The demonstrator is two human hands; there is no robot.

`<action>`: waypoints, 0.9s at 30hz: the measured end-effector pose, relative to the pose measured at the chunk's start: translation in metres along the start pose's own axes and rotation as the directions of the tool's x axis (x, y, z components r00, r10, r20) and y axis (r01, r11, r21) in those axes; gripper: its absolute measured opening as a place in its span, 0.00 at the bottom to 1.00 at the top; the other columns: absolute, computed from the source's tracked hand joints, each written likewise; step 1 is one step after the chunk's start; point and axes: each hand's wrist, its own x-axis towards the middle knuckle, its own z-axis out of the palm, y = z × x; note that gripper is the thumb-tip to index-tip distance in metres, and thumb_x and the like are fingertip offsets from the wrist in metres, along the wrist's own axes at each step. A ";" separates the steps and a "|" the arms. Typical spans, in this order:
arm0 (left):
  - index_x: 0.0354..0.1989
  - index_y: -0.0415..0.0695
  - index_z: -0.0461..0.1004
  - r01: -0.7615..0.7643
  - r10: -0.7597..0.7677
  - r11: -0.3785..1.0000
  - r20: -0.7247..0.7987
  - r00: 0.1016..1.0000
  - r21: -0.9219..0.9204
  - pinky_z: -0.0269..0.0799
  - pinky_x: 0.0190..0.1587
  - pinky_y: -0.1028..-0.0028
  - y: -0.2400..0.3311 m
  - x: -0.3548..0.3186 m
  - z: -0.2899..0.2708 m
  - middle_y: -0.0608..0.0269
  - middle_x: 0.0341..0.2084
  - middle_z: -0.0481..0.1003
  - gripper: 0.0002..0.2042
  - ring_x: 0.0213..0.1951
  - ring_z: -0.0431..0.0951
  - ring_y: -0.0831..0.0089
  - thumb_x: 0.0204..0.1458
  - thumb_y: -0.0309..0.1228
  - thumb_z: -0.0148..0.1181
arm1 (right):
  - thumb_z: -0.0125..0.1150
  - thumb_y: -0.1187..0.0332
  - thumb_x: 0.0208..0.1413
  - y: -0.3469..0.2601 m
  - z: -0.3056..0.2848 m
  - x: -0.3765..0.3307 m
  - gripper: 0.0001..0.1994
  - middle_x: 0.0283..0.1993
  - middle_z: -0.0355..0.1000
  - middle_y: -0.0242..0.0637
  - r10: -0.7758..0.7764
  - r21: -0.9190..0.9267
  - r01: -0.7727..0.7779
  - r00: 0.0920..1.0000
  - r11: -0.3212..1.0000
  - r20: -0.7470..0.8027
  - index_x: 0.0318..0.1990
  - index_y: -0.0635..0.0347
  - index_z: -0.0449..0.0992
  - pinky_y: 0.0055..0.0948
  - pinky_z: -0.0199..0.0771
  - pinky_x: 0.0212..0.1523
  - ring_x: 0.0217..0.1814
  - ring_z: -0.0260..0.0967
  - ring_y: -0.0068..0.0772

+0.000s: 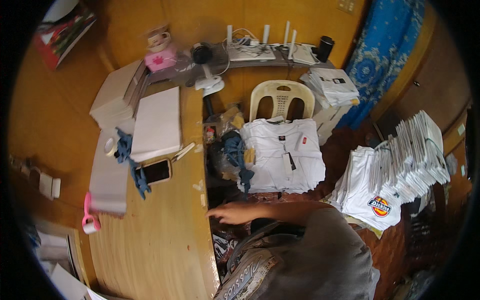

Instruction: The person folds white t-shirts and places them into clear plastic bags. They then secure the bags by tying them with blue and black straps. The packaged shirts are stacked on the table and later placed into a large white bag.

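Note:
My right hand (pixel 227 213) reaches leftward across the front of my body, its fingers stretched out at the right edge of the wooden table (pixel 155 250). Nothing shows in its grasp. My left hand is out of sight. Beyond the forearm, folded white T-shirts (pixel 305 167) with hanging tags lie on a cream plastic chair (pixel 258 97). Left of them is a bundle of dark blue cloth (pixel 233 145) among clear plastic. On the table are a phone (pixel 156 171), a strip of blue cloth (pixel 124 145), a tape roll (pixel 110 146) and a pink-handled lint roller (pixel 88 205).
A tall stack of packed white shirts (pixel 407 155) leans at the right. White sheets (pixel 159 122) and a paper stack (pixel 115 95) occupy the table's far end. A small white fan (pixel 210 84), routers (pixel 255 53) and a black tumbler (pixel 325 48) stand at the back. A blue curtain (pixel 382 60) hangs behind.

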 end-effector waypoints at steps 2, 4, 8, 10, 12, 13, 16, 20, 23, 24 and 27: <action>0.43 0.40 0.60 0.001 0.009 0.997 0.129 0.992 -0.072 0.61 0.40 0.80 0.014 -0.006 0.043 0.64 0.33 0.66 0.15 0.35 0.66 0.79 0.47 0.30 0.49 | 0.49 0.74 0.44 0.027 -0.038 -0.043 0.20 0.27 0.68 0.41 0.243 0.063 -0.238 0.966 0.969 -0.085 0.48 0.51 0.59 0.32 0.67 0.31 0.30 0.67 0.41; 0.43 0.40 0.60 -0.003 0.030 0.993 0.236 0.971 -0.116 0.61 0.40 0.80 0.035 -0.013 0.081 0.64 0.33 0.66 0.15 0.35 0.66 0.79 0.47 0.30 0.48 | 0.50 0.74 0.45 0.070 -0.070 -0.092 0.17 0.32 0.68 0.35 0.392 0.147 -0.365 0.884 0.919 -0.257 0.46 0.52 0.62 0.26 0.64 0.32 0.31 0.65 0.27; 0.43 0.40 0.60 -0.008 0.073 0.986 0.385 0.920 -0.168 0.61 0.40 0.80 0.081 -0.032 0.152 0.65 0.33 0.66 0.15 0.35 0.66 0.79 0.48 0.31 0.48 | 0.48 0.78 0.43 0.161 -0.148 -0.204 0.16 0.28 0.68 0.38 0.680 0.689 -0.232 0.540 0.687 -0.496 0.44 0.58 0.63 0.24 0.67 0.28 0.26 0.66 0.25; 0.43 0.40 0.60 0.008 0.067 0.985 0.430 0.900 -0.171 0.61 0.40 0.80 0.100 -0.044 0.188 0.65 0.33 0.66 0.15 0.35 0.66 0.79 0.48 0.31 0.48 | 0.46 0.73 0.49 0.185 -0.195 -0.259 0.11 0.28 0.68 0.38 0.727 0.738 -0.091 0.290 0.669 -0.623 0.42 0.59 0.64 0.23 0.68 0.28 0.26 0.67 0.27; 0.43 0.41 0.60 0.016 0.060 0.987 0.458 0.887 -0.160 0.61 0.40 0.80 0.122 -0.057 0.226 0.65 0.33 0.66 0.15 0.35 0.66 0.79 0.48 0.31 0.48 | 0.44 0.71 0.50 0.215 -0.240 -0.306 0.10 0.28 0.68 0.37 0.776 0.772 0.115 0.018 0.625 -0.631 0.40 0.61 0.64 0.25 0.68 0.30 0.28 0.67 0.28; 0.43 0.41 0.60 0.022 0.049 0.989 0.464 0.884 -0.146 0.61 0.40 0.80 0.133 -0.065 0.245 0.65 0.33 0.66 0.15 0.35 0.66 0.79 0.48 0.31 0.47 | 0.44 0.69 0.51 0.235 -0.264 -0.330 0.11 0.26 0.68 0.38 0.777 0.747 0.276 0.002 0.604 -0.629 0.42 0.63 0.62 0.24 0.68 0.30 0.28 0.66 0.29; 0.44 0.41 0.60 0.054 0.001 0.993 0.474 0.880 -0.102 0.61 0.40 0.79 0.166 -0.084 0.300 0.65 0.33 0.66 0.15 0.35 0.66 0.79 0.48 0.31 0.47 | 0.45 0.67 0.51 0.308 -0.322 -0.395 0.14 0.33 0.66 0.41 0.750 0.646 0.429 -0.122 0.631 -0.650 0.43 0.64 0.61 0.25 0.66 0.30 0.31 0.65 0.30; 0.44 0.41 0.60 0.112 -0.099 0.994 0.437 0.894 -0.005 0.61 0.40 0.79 0.204 -0.108 0.341 0.65 0.33 0.66 0.15 0.35 0.66 0.79 0.48 0.32 0.47 | 0.49 0.63 0.49 0.399 -0.391 -0.429 0.20 0.41 0.62 0.41 0.791 0.611 0.504 -0.354 0.611 -0.499 0.48 0.60 0.58 0.25 0.65 0.31 0.33 0.63 0.30; 0.44 0.41 0.60 0.158 -0.163 0.986 0.406 0.899 0.046 0.61 0.41 0.79 0.224 -0.114 0.364 0.65 0.33 0.66 0.15 0.35 0.66 0.79 0.49 0.32 0.46 | 0.55 0.59 0.45 0.477 -0.427 -0.460 0.30 0.48 0.59 0.42 0.742 0.696 0.331 -0.506 0.637 -0.439 0.54 0.56 0.52 0.25 0.62 0.37 0.38 0.61 0.30; 0.44 0.41 0.60 0.159 -0.166 0.986 0.419 0.893 0.051 0.61 0.41 0.79 0.231 -0.112 0.380 0.65 0.33 0.66 0.15 0.35 0.66 0.79 0.49 0.32 0.46 | 0.57 0.59 0.43 0.510 -0.435 -0.479 0.31 0.50 0.58 0.43 0.672 0.722 0.226 -0.612 0.654 -0.417 0.54 0.57 0.51 0.25 0.62 0.39 0.41 0.60 0.31; 0.44 0.41 0.60 0.190 -0.215 0.976 0.367 0.905 0.102 0.61 0.41 0.79 0.241 -0.120 0.388 0.65 0.33 0.66 0.15 0.35 0.66 0.79 0.49 0.32 0.46 | 0.61 0.60 0.39 0.541 -0.463 -0.462 0.39 0.52 0.55 0.48 0.549 0.738 0.108 -0.741 0.666 -0.387 0.54 0.67 0.46 0.29 0.58 0.48 0.51 0.55 0.38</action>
